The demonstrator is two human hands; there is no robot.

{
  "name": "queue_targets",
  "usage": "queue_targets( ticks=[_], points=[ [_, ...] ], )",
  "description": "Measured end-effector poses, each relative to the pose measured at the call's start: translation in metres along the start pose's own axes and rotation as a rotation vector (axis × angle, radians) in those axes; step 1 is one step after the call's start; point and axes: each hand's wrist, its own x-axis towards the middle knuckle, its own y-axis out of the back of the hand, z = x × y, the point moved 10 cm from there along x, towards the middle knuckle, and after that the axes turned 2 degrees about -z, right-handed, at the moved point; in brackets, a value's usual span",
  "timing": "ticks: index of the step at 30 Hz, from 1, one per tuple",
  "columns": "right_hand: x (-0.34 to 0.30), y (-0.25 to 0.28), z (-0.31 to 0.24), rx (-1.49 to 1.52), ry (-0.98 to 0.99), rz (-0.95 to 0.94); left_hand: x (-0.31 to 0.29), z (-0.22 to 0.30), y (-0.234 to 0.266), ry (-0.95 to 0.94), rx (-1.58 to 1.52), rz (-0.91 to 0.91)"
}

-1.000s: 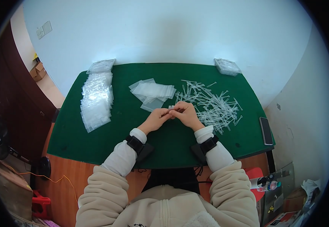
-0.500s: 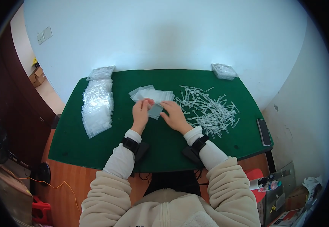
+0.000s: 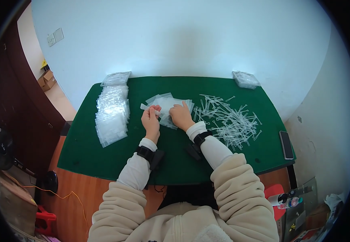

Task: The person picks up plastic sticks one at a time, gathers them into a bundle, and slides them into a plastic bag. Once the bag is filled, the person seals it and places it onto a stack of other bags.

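Note:
My left hand is closed, thumb and fingers pinching a small clear plastic bag whose pale edge sticks out to the left. Just right of it, my right hand has its fingers curled down over a loose pile of clear plastic bags. What those fingertips grip is hidden under the hand. Farther right, beside that hand, lies a heap of clear thin sticks with ringed ends.
A long overlapping row of clear bags lies on the green table at left. Stacked clear packets stand at the far right edge, others at far left. A phone lies by the right edge; a wall rises behind.
My right hand has shifted left and up over the bag pile, its fingers curling. My left hand now holds a bag edge pointing left. The whole view has shifted slightly.

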Motion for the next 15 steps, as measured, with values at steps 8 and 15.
queue_targets(
  ticks=[8,15],
  points=[
    [-0.017,0.118,-0.003,0.056,0.154,0.605,-0.003,0.011,-0.005,-0.081,0.03,-0.024],
    [-0.028,0.122,-0.009,-0.18,0.022,0.091,-0.006,0.009,-0.013,-0.08,0.082,-0.093]
  ],
)
